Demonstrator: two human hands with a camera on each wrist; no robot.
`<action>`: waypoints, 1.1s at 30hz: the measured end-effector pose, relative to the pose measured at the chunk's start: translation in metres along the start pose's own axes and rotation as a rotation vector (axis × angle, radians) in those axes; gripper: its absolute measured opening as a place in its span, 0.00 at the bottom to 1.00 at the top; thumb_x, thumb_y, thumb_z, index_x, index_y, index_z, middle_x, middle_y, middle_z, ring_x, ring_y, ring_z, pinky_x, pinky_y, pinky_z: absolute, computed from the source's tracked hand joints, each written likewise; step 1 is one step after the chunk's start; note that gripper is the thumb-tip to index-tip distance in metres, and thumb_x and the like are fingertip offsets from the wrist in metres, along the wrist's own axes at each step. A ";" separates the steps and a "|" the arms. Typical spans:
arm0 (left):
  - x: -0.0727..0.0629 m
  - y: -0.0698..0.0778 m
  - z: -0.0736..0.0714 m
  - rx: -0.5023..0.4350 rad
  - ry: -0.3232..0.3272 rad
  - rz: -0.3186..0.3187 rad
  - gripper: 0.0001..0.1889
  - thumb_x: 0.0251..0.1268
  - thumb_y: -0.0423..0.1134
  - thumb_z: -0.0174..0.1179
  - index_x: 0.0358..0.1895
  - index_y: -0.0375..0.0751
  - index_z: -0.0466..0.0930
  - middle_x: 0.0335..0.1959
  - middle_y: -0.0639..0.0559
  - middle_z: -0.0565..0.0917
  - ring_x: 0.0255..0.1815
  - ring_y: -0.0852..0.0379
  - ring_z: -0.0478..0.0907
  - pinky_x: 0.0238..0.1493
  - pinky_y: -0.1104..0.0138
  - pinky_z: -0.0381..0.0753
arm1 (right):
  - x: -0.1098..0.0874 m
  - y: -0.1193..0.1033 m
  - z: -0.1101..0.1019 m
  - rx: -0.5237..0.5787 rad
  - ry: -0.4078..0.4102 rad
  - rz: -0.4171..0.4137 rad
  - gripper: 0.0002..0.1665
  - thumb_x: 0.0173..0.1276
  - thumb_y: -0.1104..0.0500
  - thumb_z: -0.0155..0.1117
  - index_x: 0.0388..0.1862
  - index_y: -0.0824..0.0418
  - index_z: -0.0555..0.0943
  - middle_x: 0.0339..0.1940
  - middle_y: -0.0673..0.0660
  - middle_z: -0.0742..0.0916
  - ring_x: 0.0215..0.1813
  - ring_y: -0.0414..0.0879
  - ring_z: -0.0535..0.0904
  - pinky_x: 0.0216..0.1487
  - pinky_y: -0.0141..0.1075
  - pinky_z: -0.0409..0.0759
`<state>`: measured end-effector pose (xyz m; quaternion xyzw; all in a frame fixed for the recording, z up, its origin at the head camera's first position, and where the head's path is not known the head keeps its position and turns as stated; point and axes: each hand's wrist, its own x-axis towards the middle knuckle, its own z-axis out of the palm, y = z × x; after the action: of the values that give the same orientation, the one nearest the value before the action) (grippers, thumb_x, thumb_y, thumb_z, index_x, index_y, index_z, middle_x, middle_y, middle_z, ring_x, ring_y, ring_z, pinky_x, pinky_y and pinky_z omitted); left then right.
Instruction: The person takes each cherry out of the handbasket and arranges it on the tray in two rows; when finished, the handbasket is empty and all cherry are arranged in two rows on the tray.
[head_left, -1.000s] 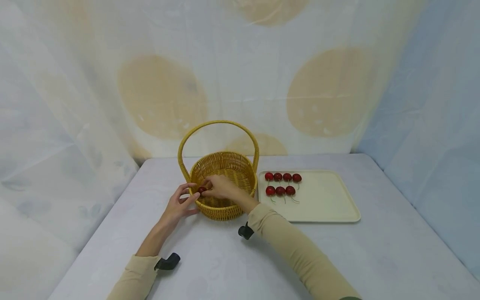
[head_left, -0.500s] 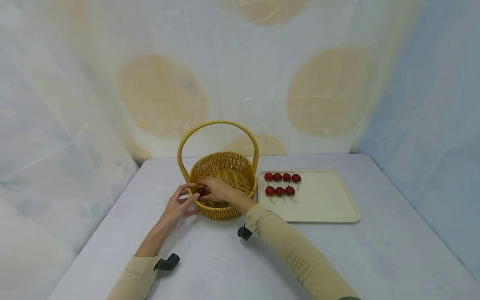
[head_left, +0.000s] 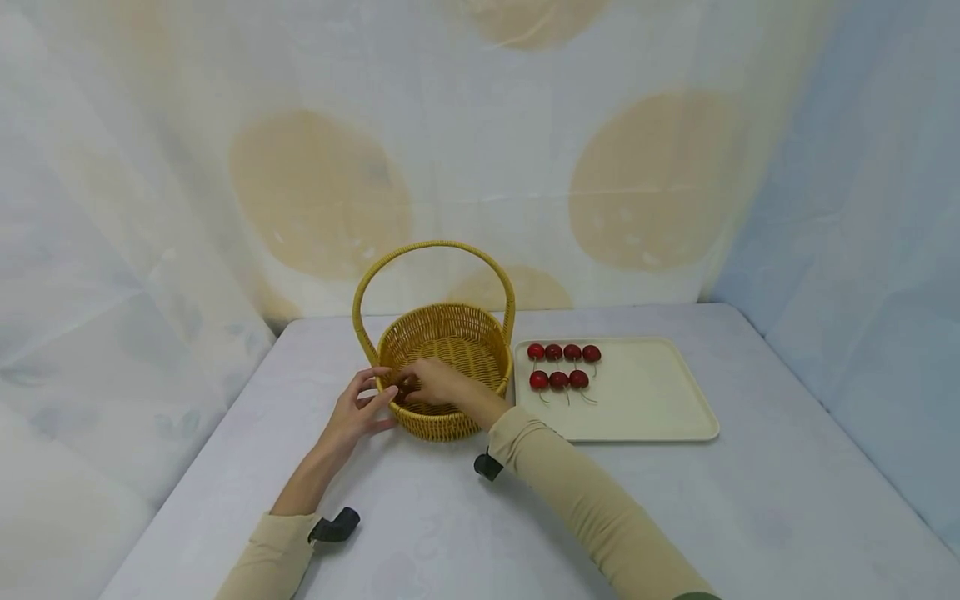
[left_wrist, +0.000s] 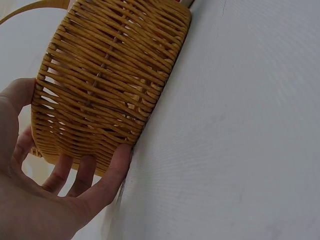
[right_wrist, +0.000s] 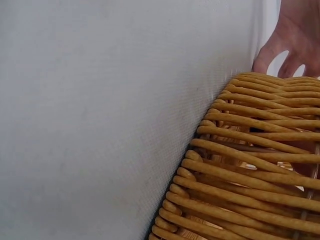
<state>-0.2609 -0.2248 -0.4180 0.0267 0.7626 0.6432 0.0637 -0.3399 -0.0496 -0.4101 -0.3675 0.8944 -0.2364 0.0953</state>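
Note:
A yellow-brown wicker basket with a tall hoop handle stands on the table, its inside mostly in sight in the head view. At its left side my left hand holds the wall; the left wrist view shows the thumb at the rim and the fingers spread along the outer weave. My right hand reaches over the front rim into the basket. Its fingers are curled around a dark red cherry low by the left inner wall, partly hidden by both hands. The basket's weave hides the right hand in the right wrist view.
A cream rectangular tray lies right beside the basket. Two rows of red cherries with stems are on its left part. A pale curtain with tan spots hangs behind the table. A black wrist device sticks out from the left sleeve.
My right hand has gone lower into the basket with the cherry, which now shows less between the fingers. The left hand keeps its place on the basket. The cherries on the tray are unchanged.

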 end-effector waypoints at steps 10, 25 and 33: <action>0.000 -0.001 -0.001 0.003 -0.006 -0.002 0.32 0.69 0.49 0.61 0.71 0.45 0.60 0.61 0.40 0.61 0.66 0.37 0.68 0.57 0.43 0.80 | -0.001 0.000 0.001 -0.009 0.012 0.033 0.20 0.64 0.58 0.70 0.55 0.54 0.83 0.49 0.51 0.88 0.51 0.42 0.84 0.53 0.31 0.83; 0.002 0.001 -0.001 0.026 -0.002 0.001 0.32 0.69 0.50 0.61 0.71 0.47 0.60 0.60 0.42 0.62 0.62 0.45 0.71 0.58 0.42 0.80 | -0.004 0.001 -0.005 -0.078 0.024 0.108 0.16 0.64 0.51 0.71 0.49 0.52 0.84 0.43 0.48 0.89 0.44 0.39 0.84 0.44 0.32 0.84; 0.018 -0.028 -0.007 0.026 0.030 0.033 0.34 0.66 0.55 0.62 0.70 0.48 0.61 0.59 0.44 0.63 0.61 0.43 0.71 0.50 0.49 0.86 | -0.017 0.001 -0.013 -0.127 0.049 0.105 0.18 0.63 0.48 0.71 0.50 0.52 0.83 0.42 0.48 0.88 0.42 0.38 0.82 0.40 0.29 0.82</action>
<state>-0.2785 -0.2346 -0.4450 0.0305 0.7713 0.6343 0.0412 -0.3335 -0.0322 -0.3992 -0.3196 0.9277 -0.1826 0.0622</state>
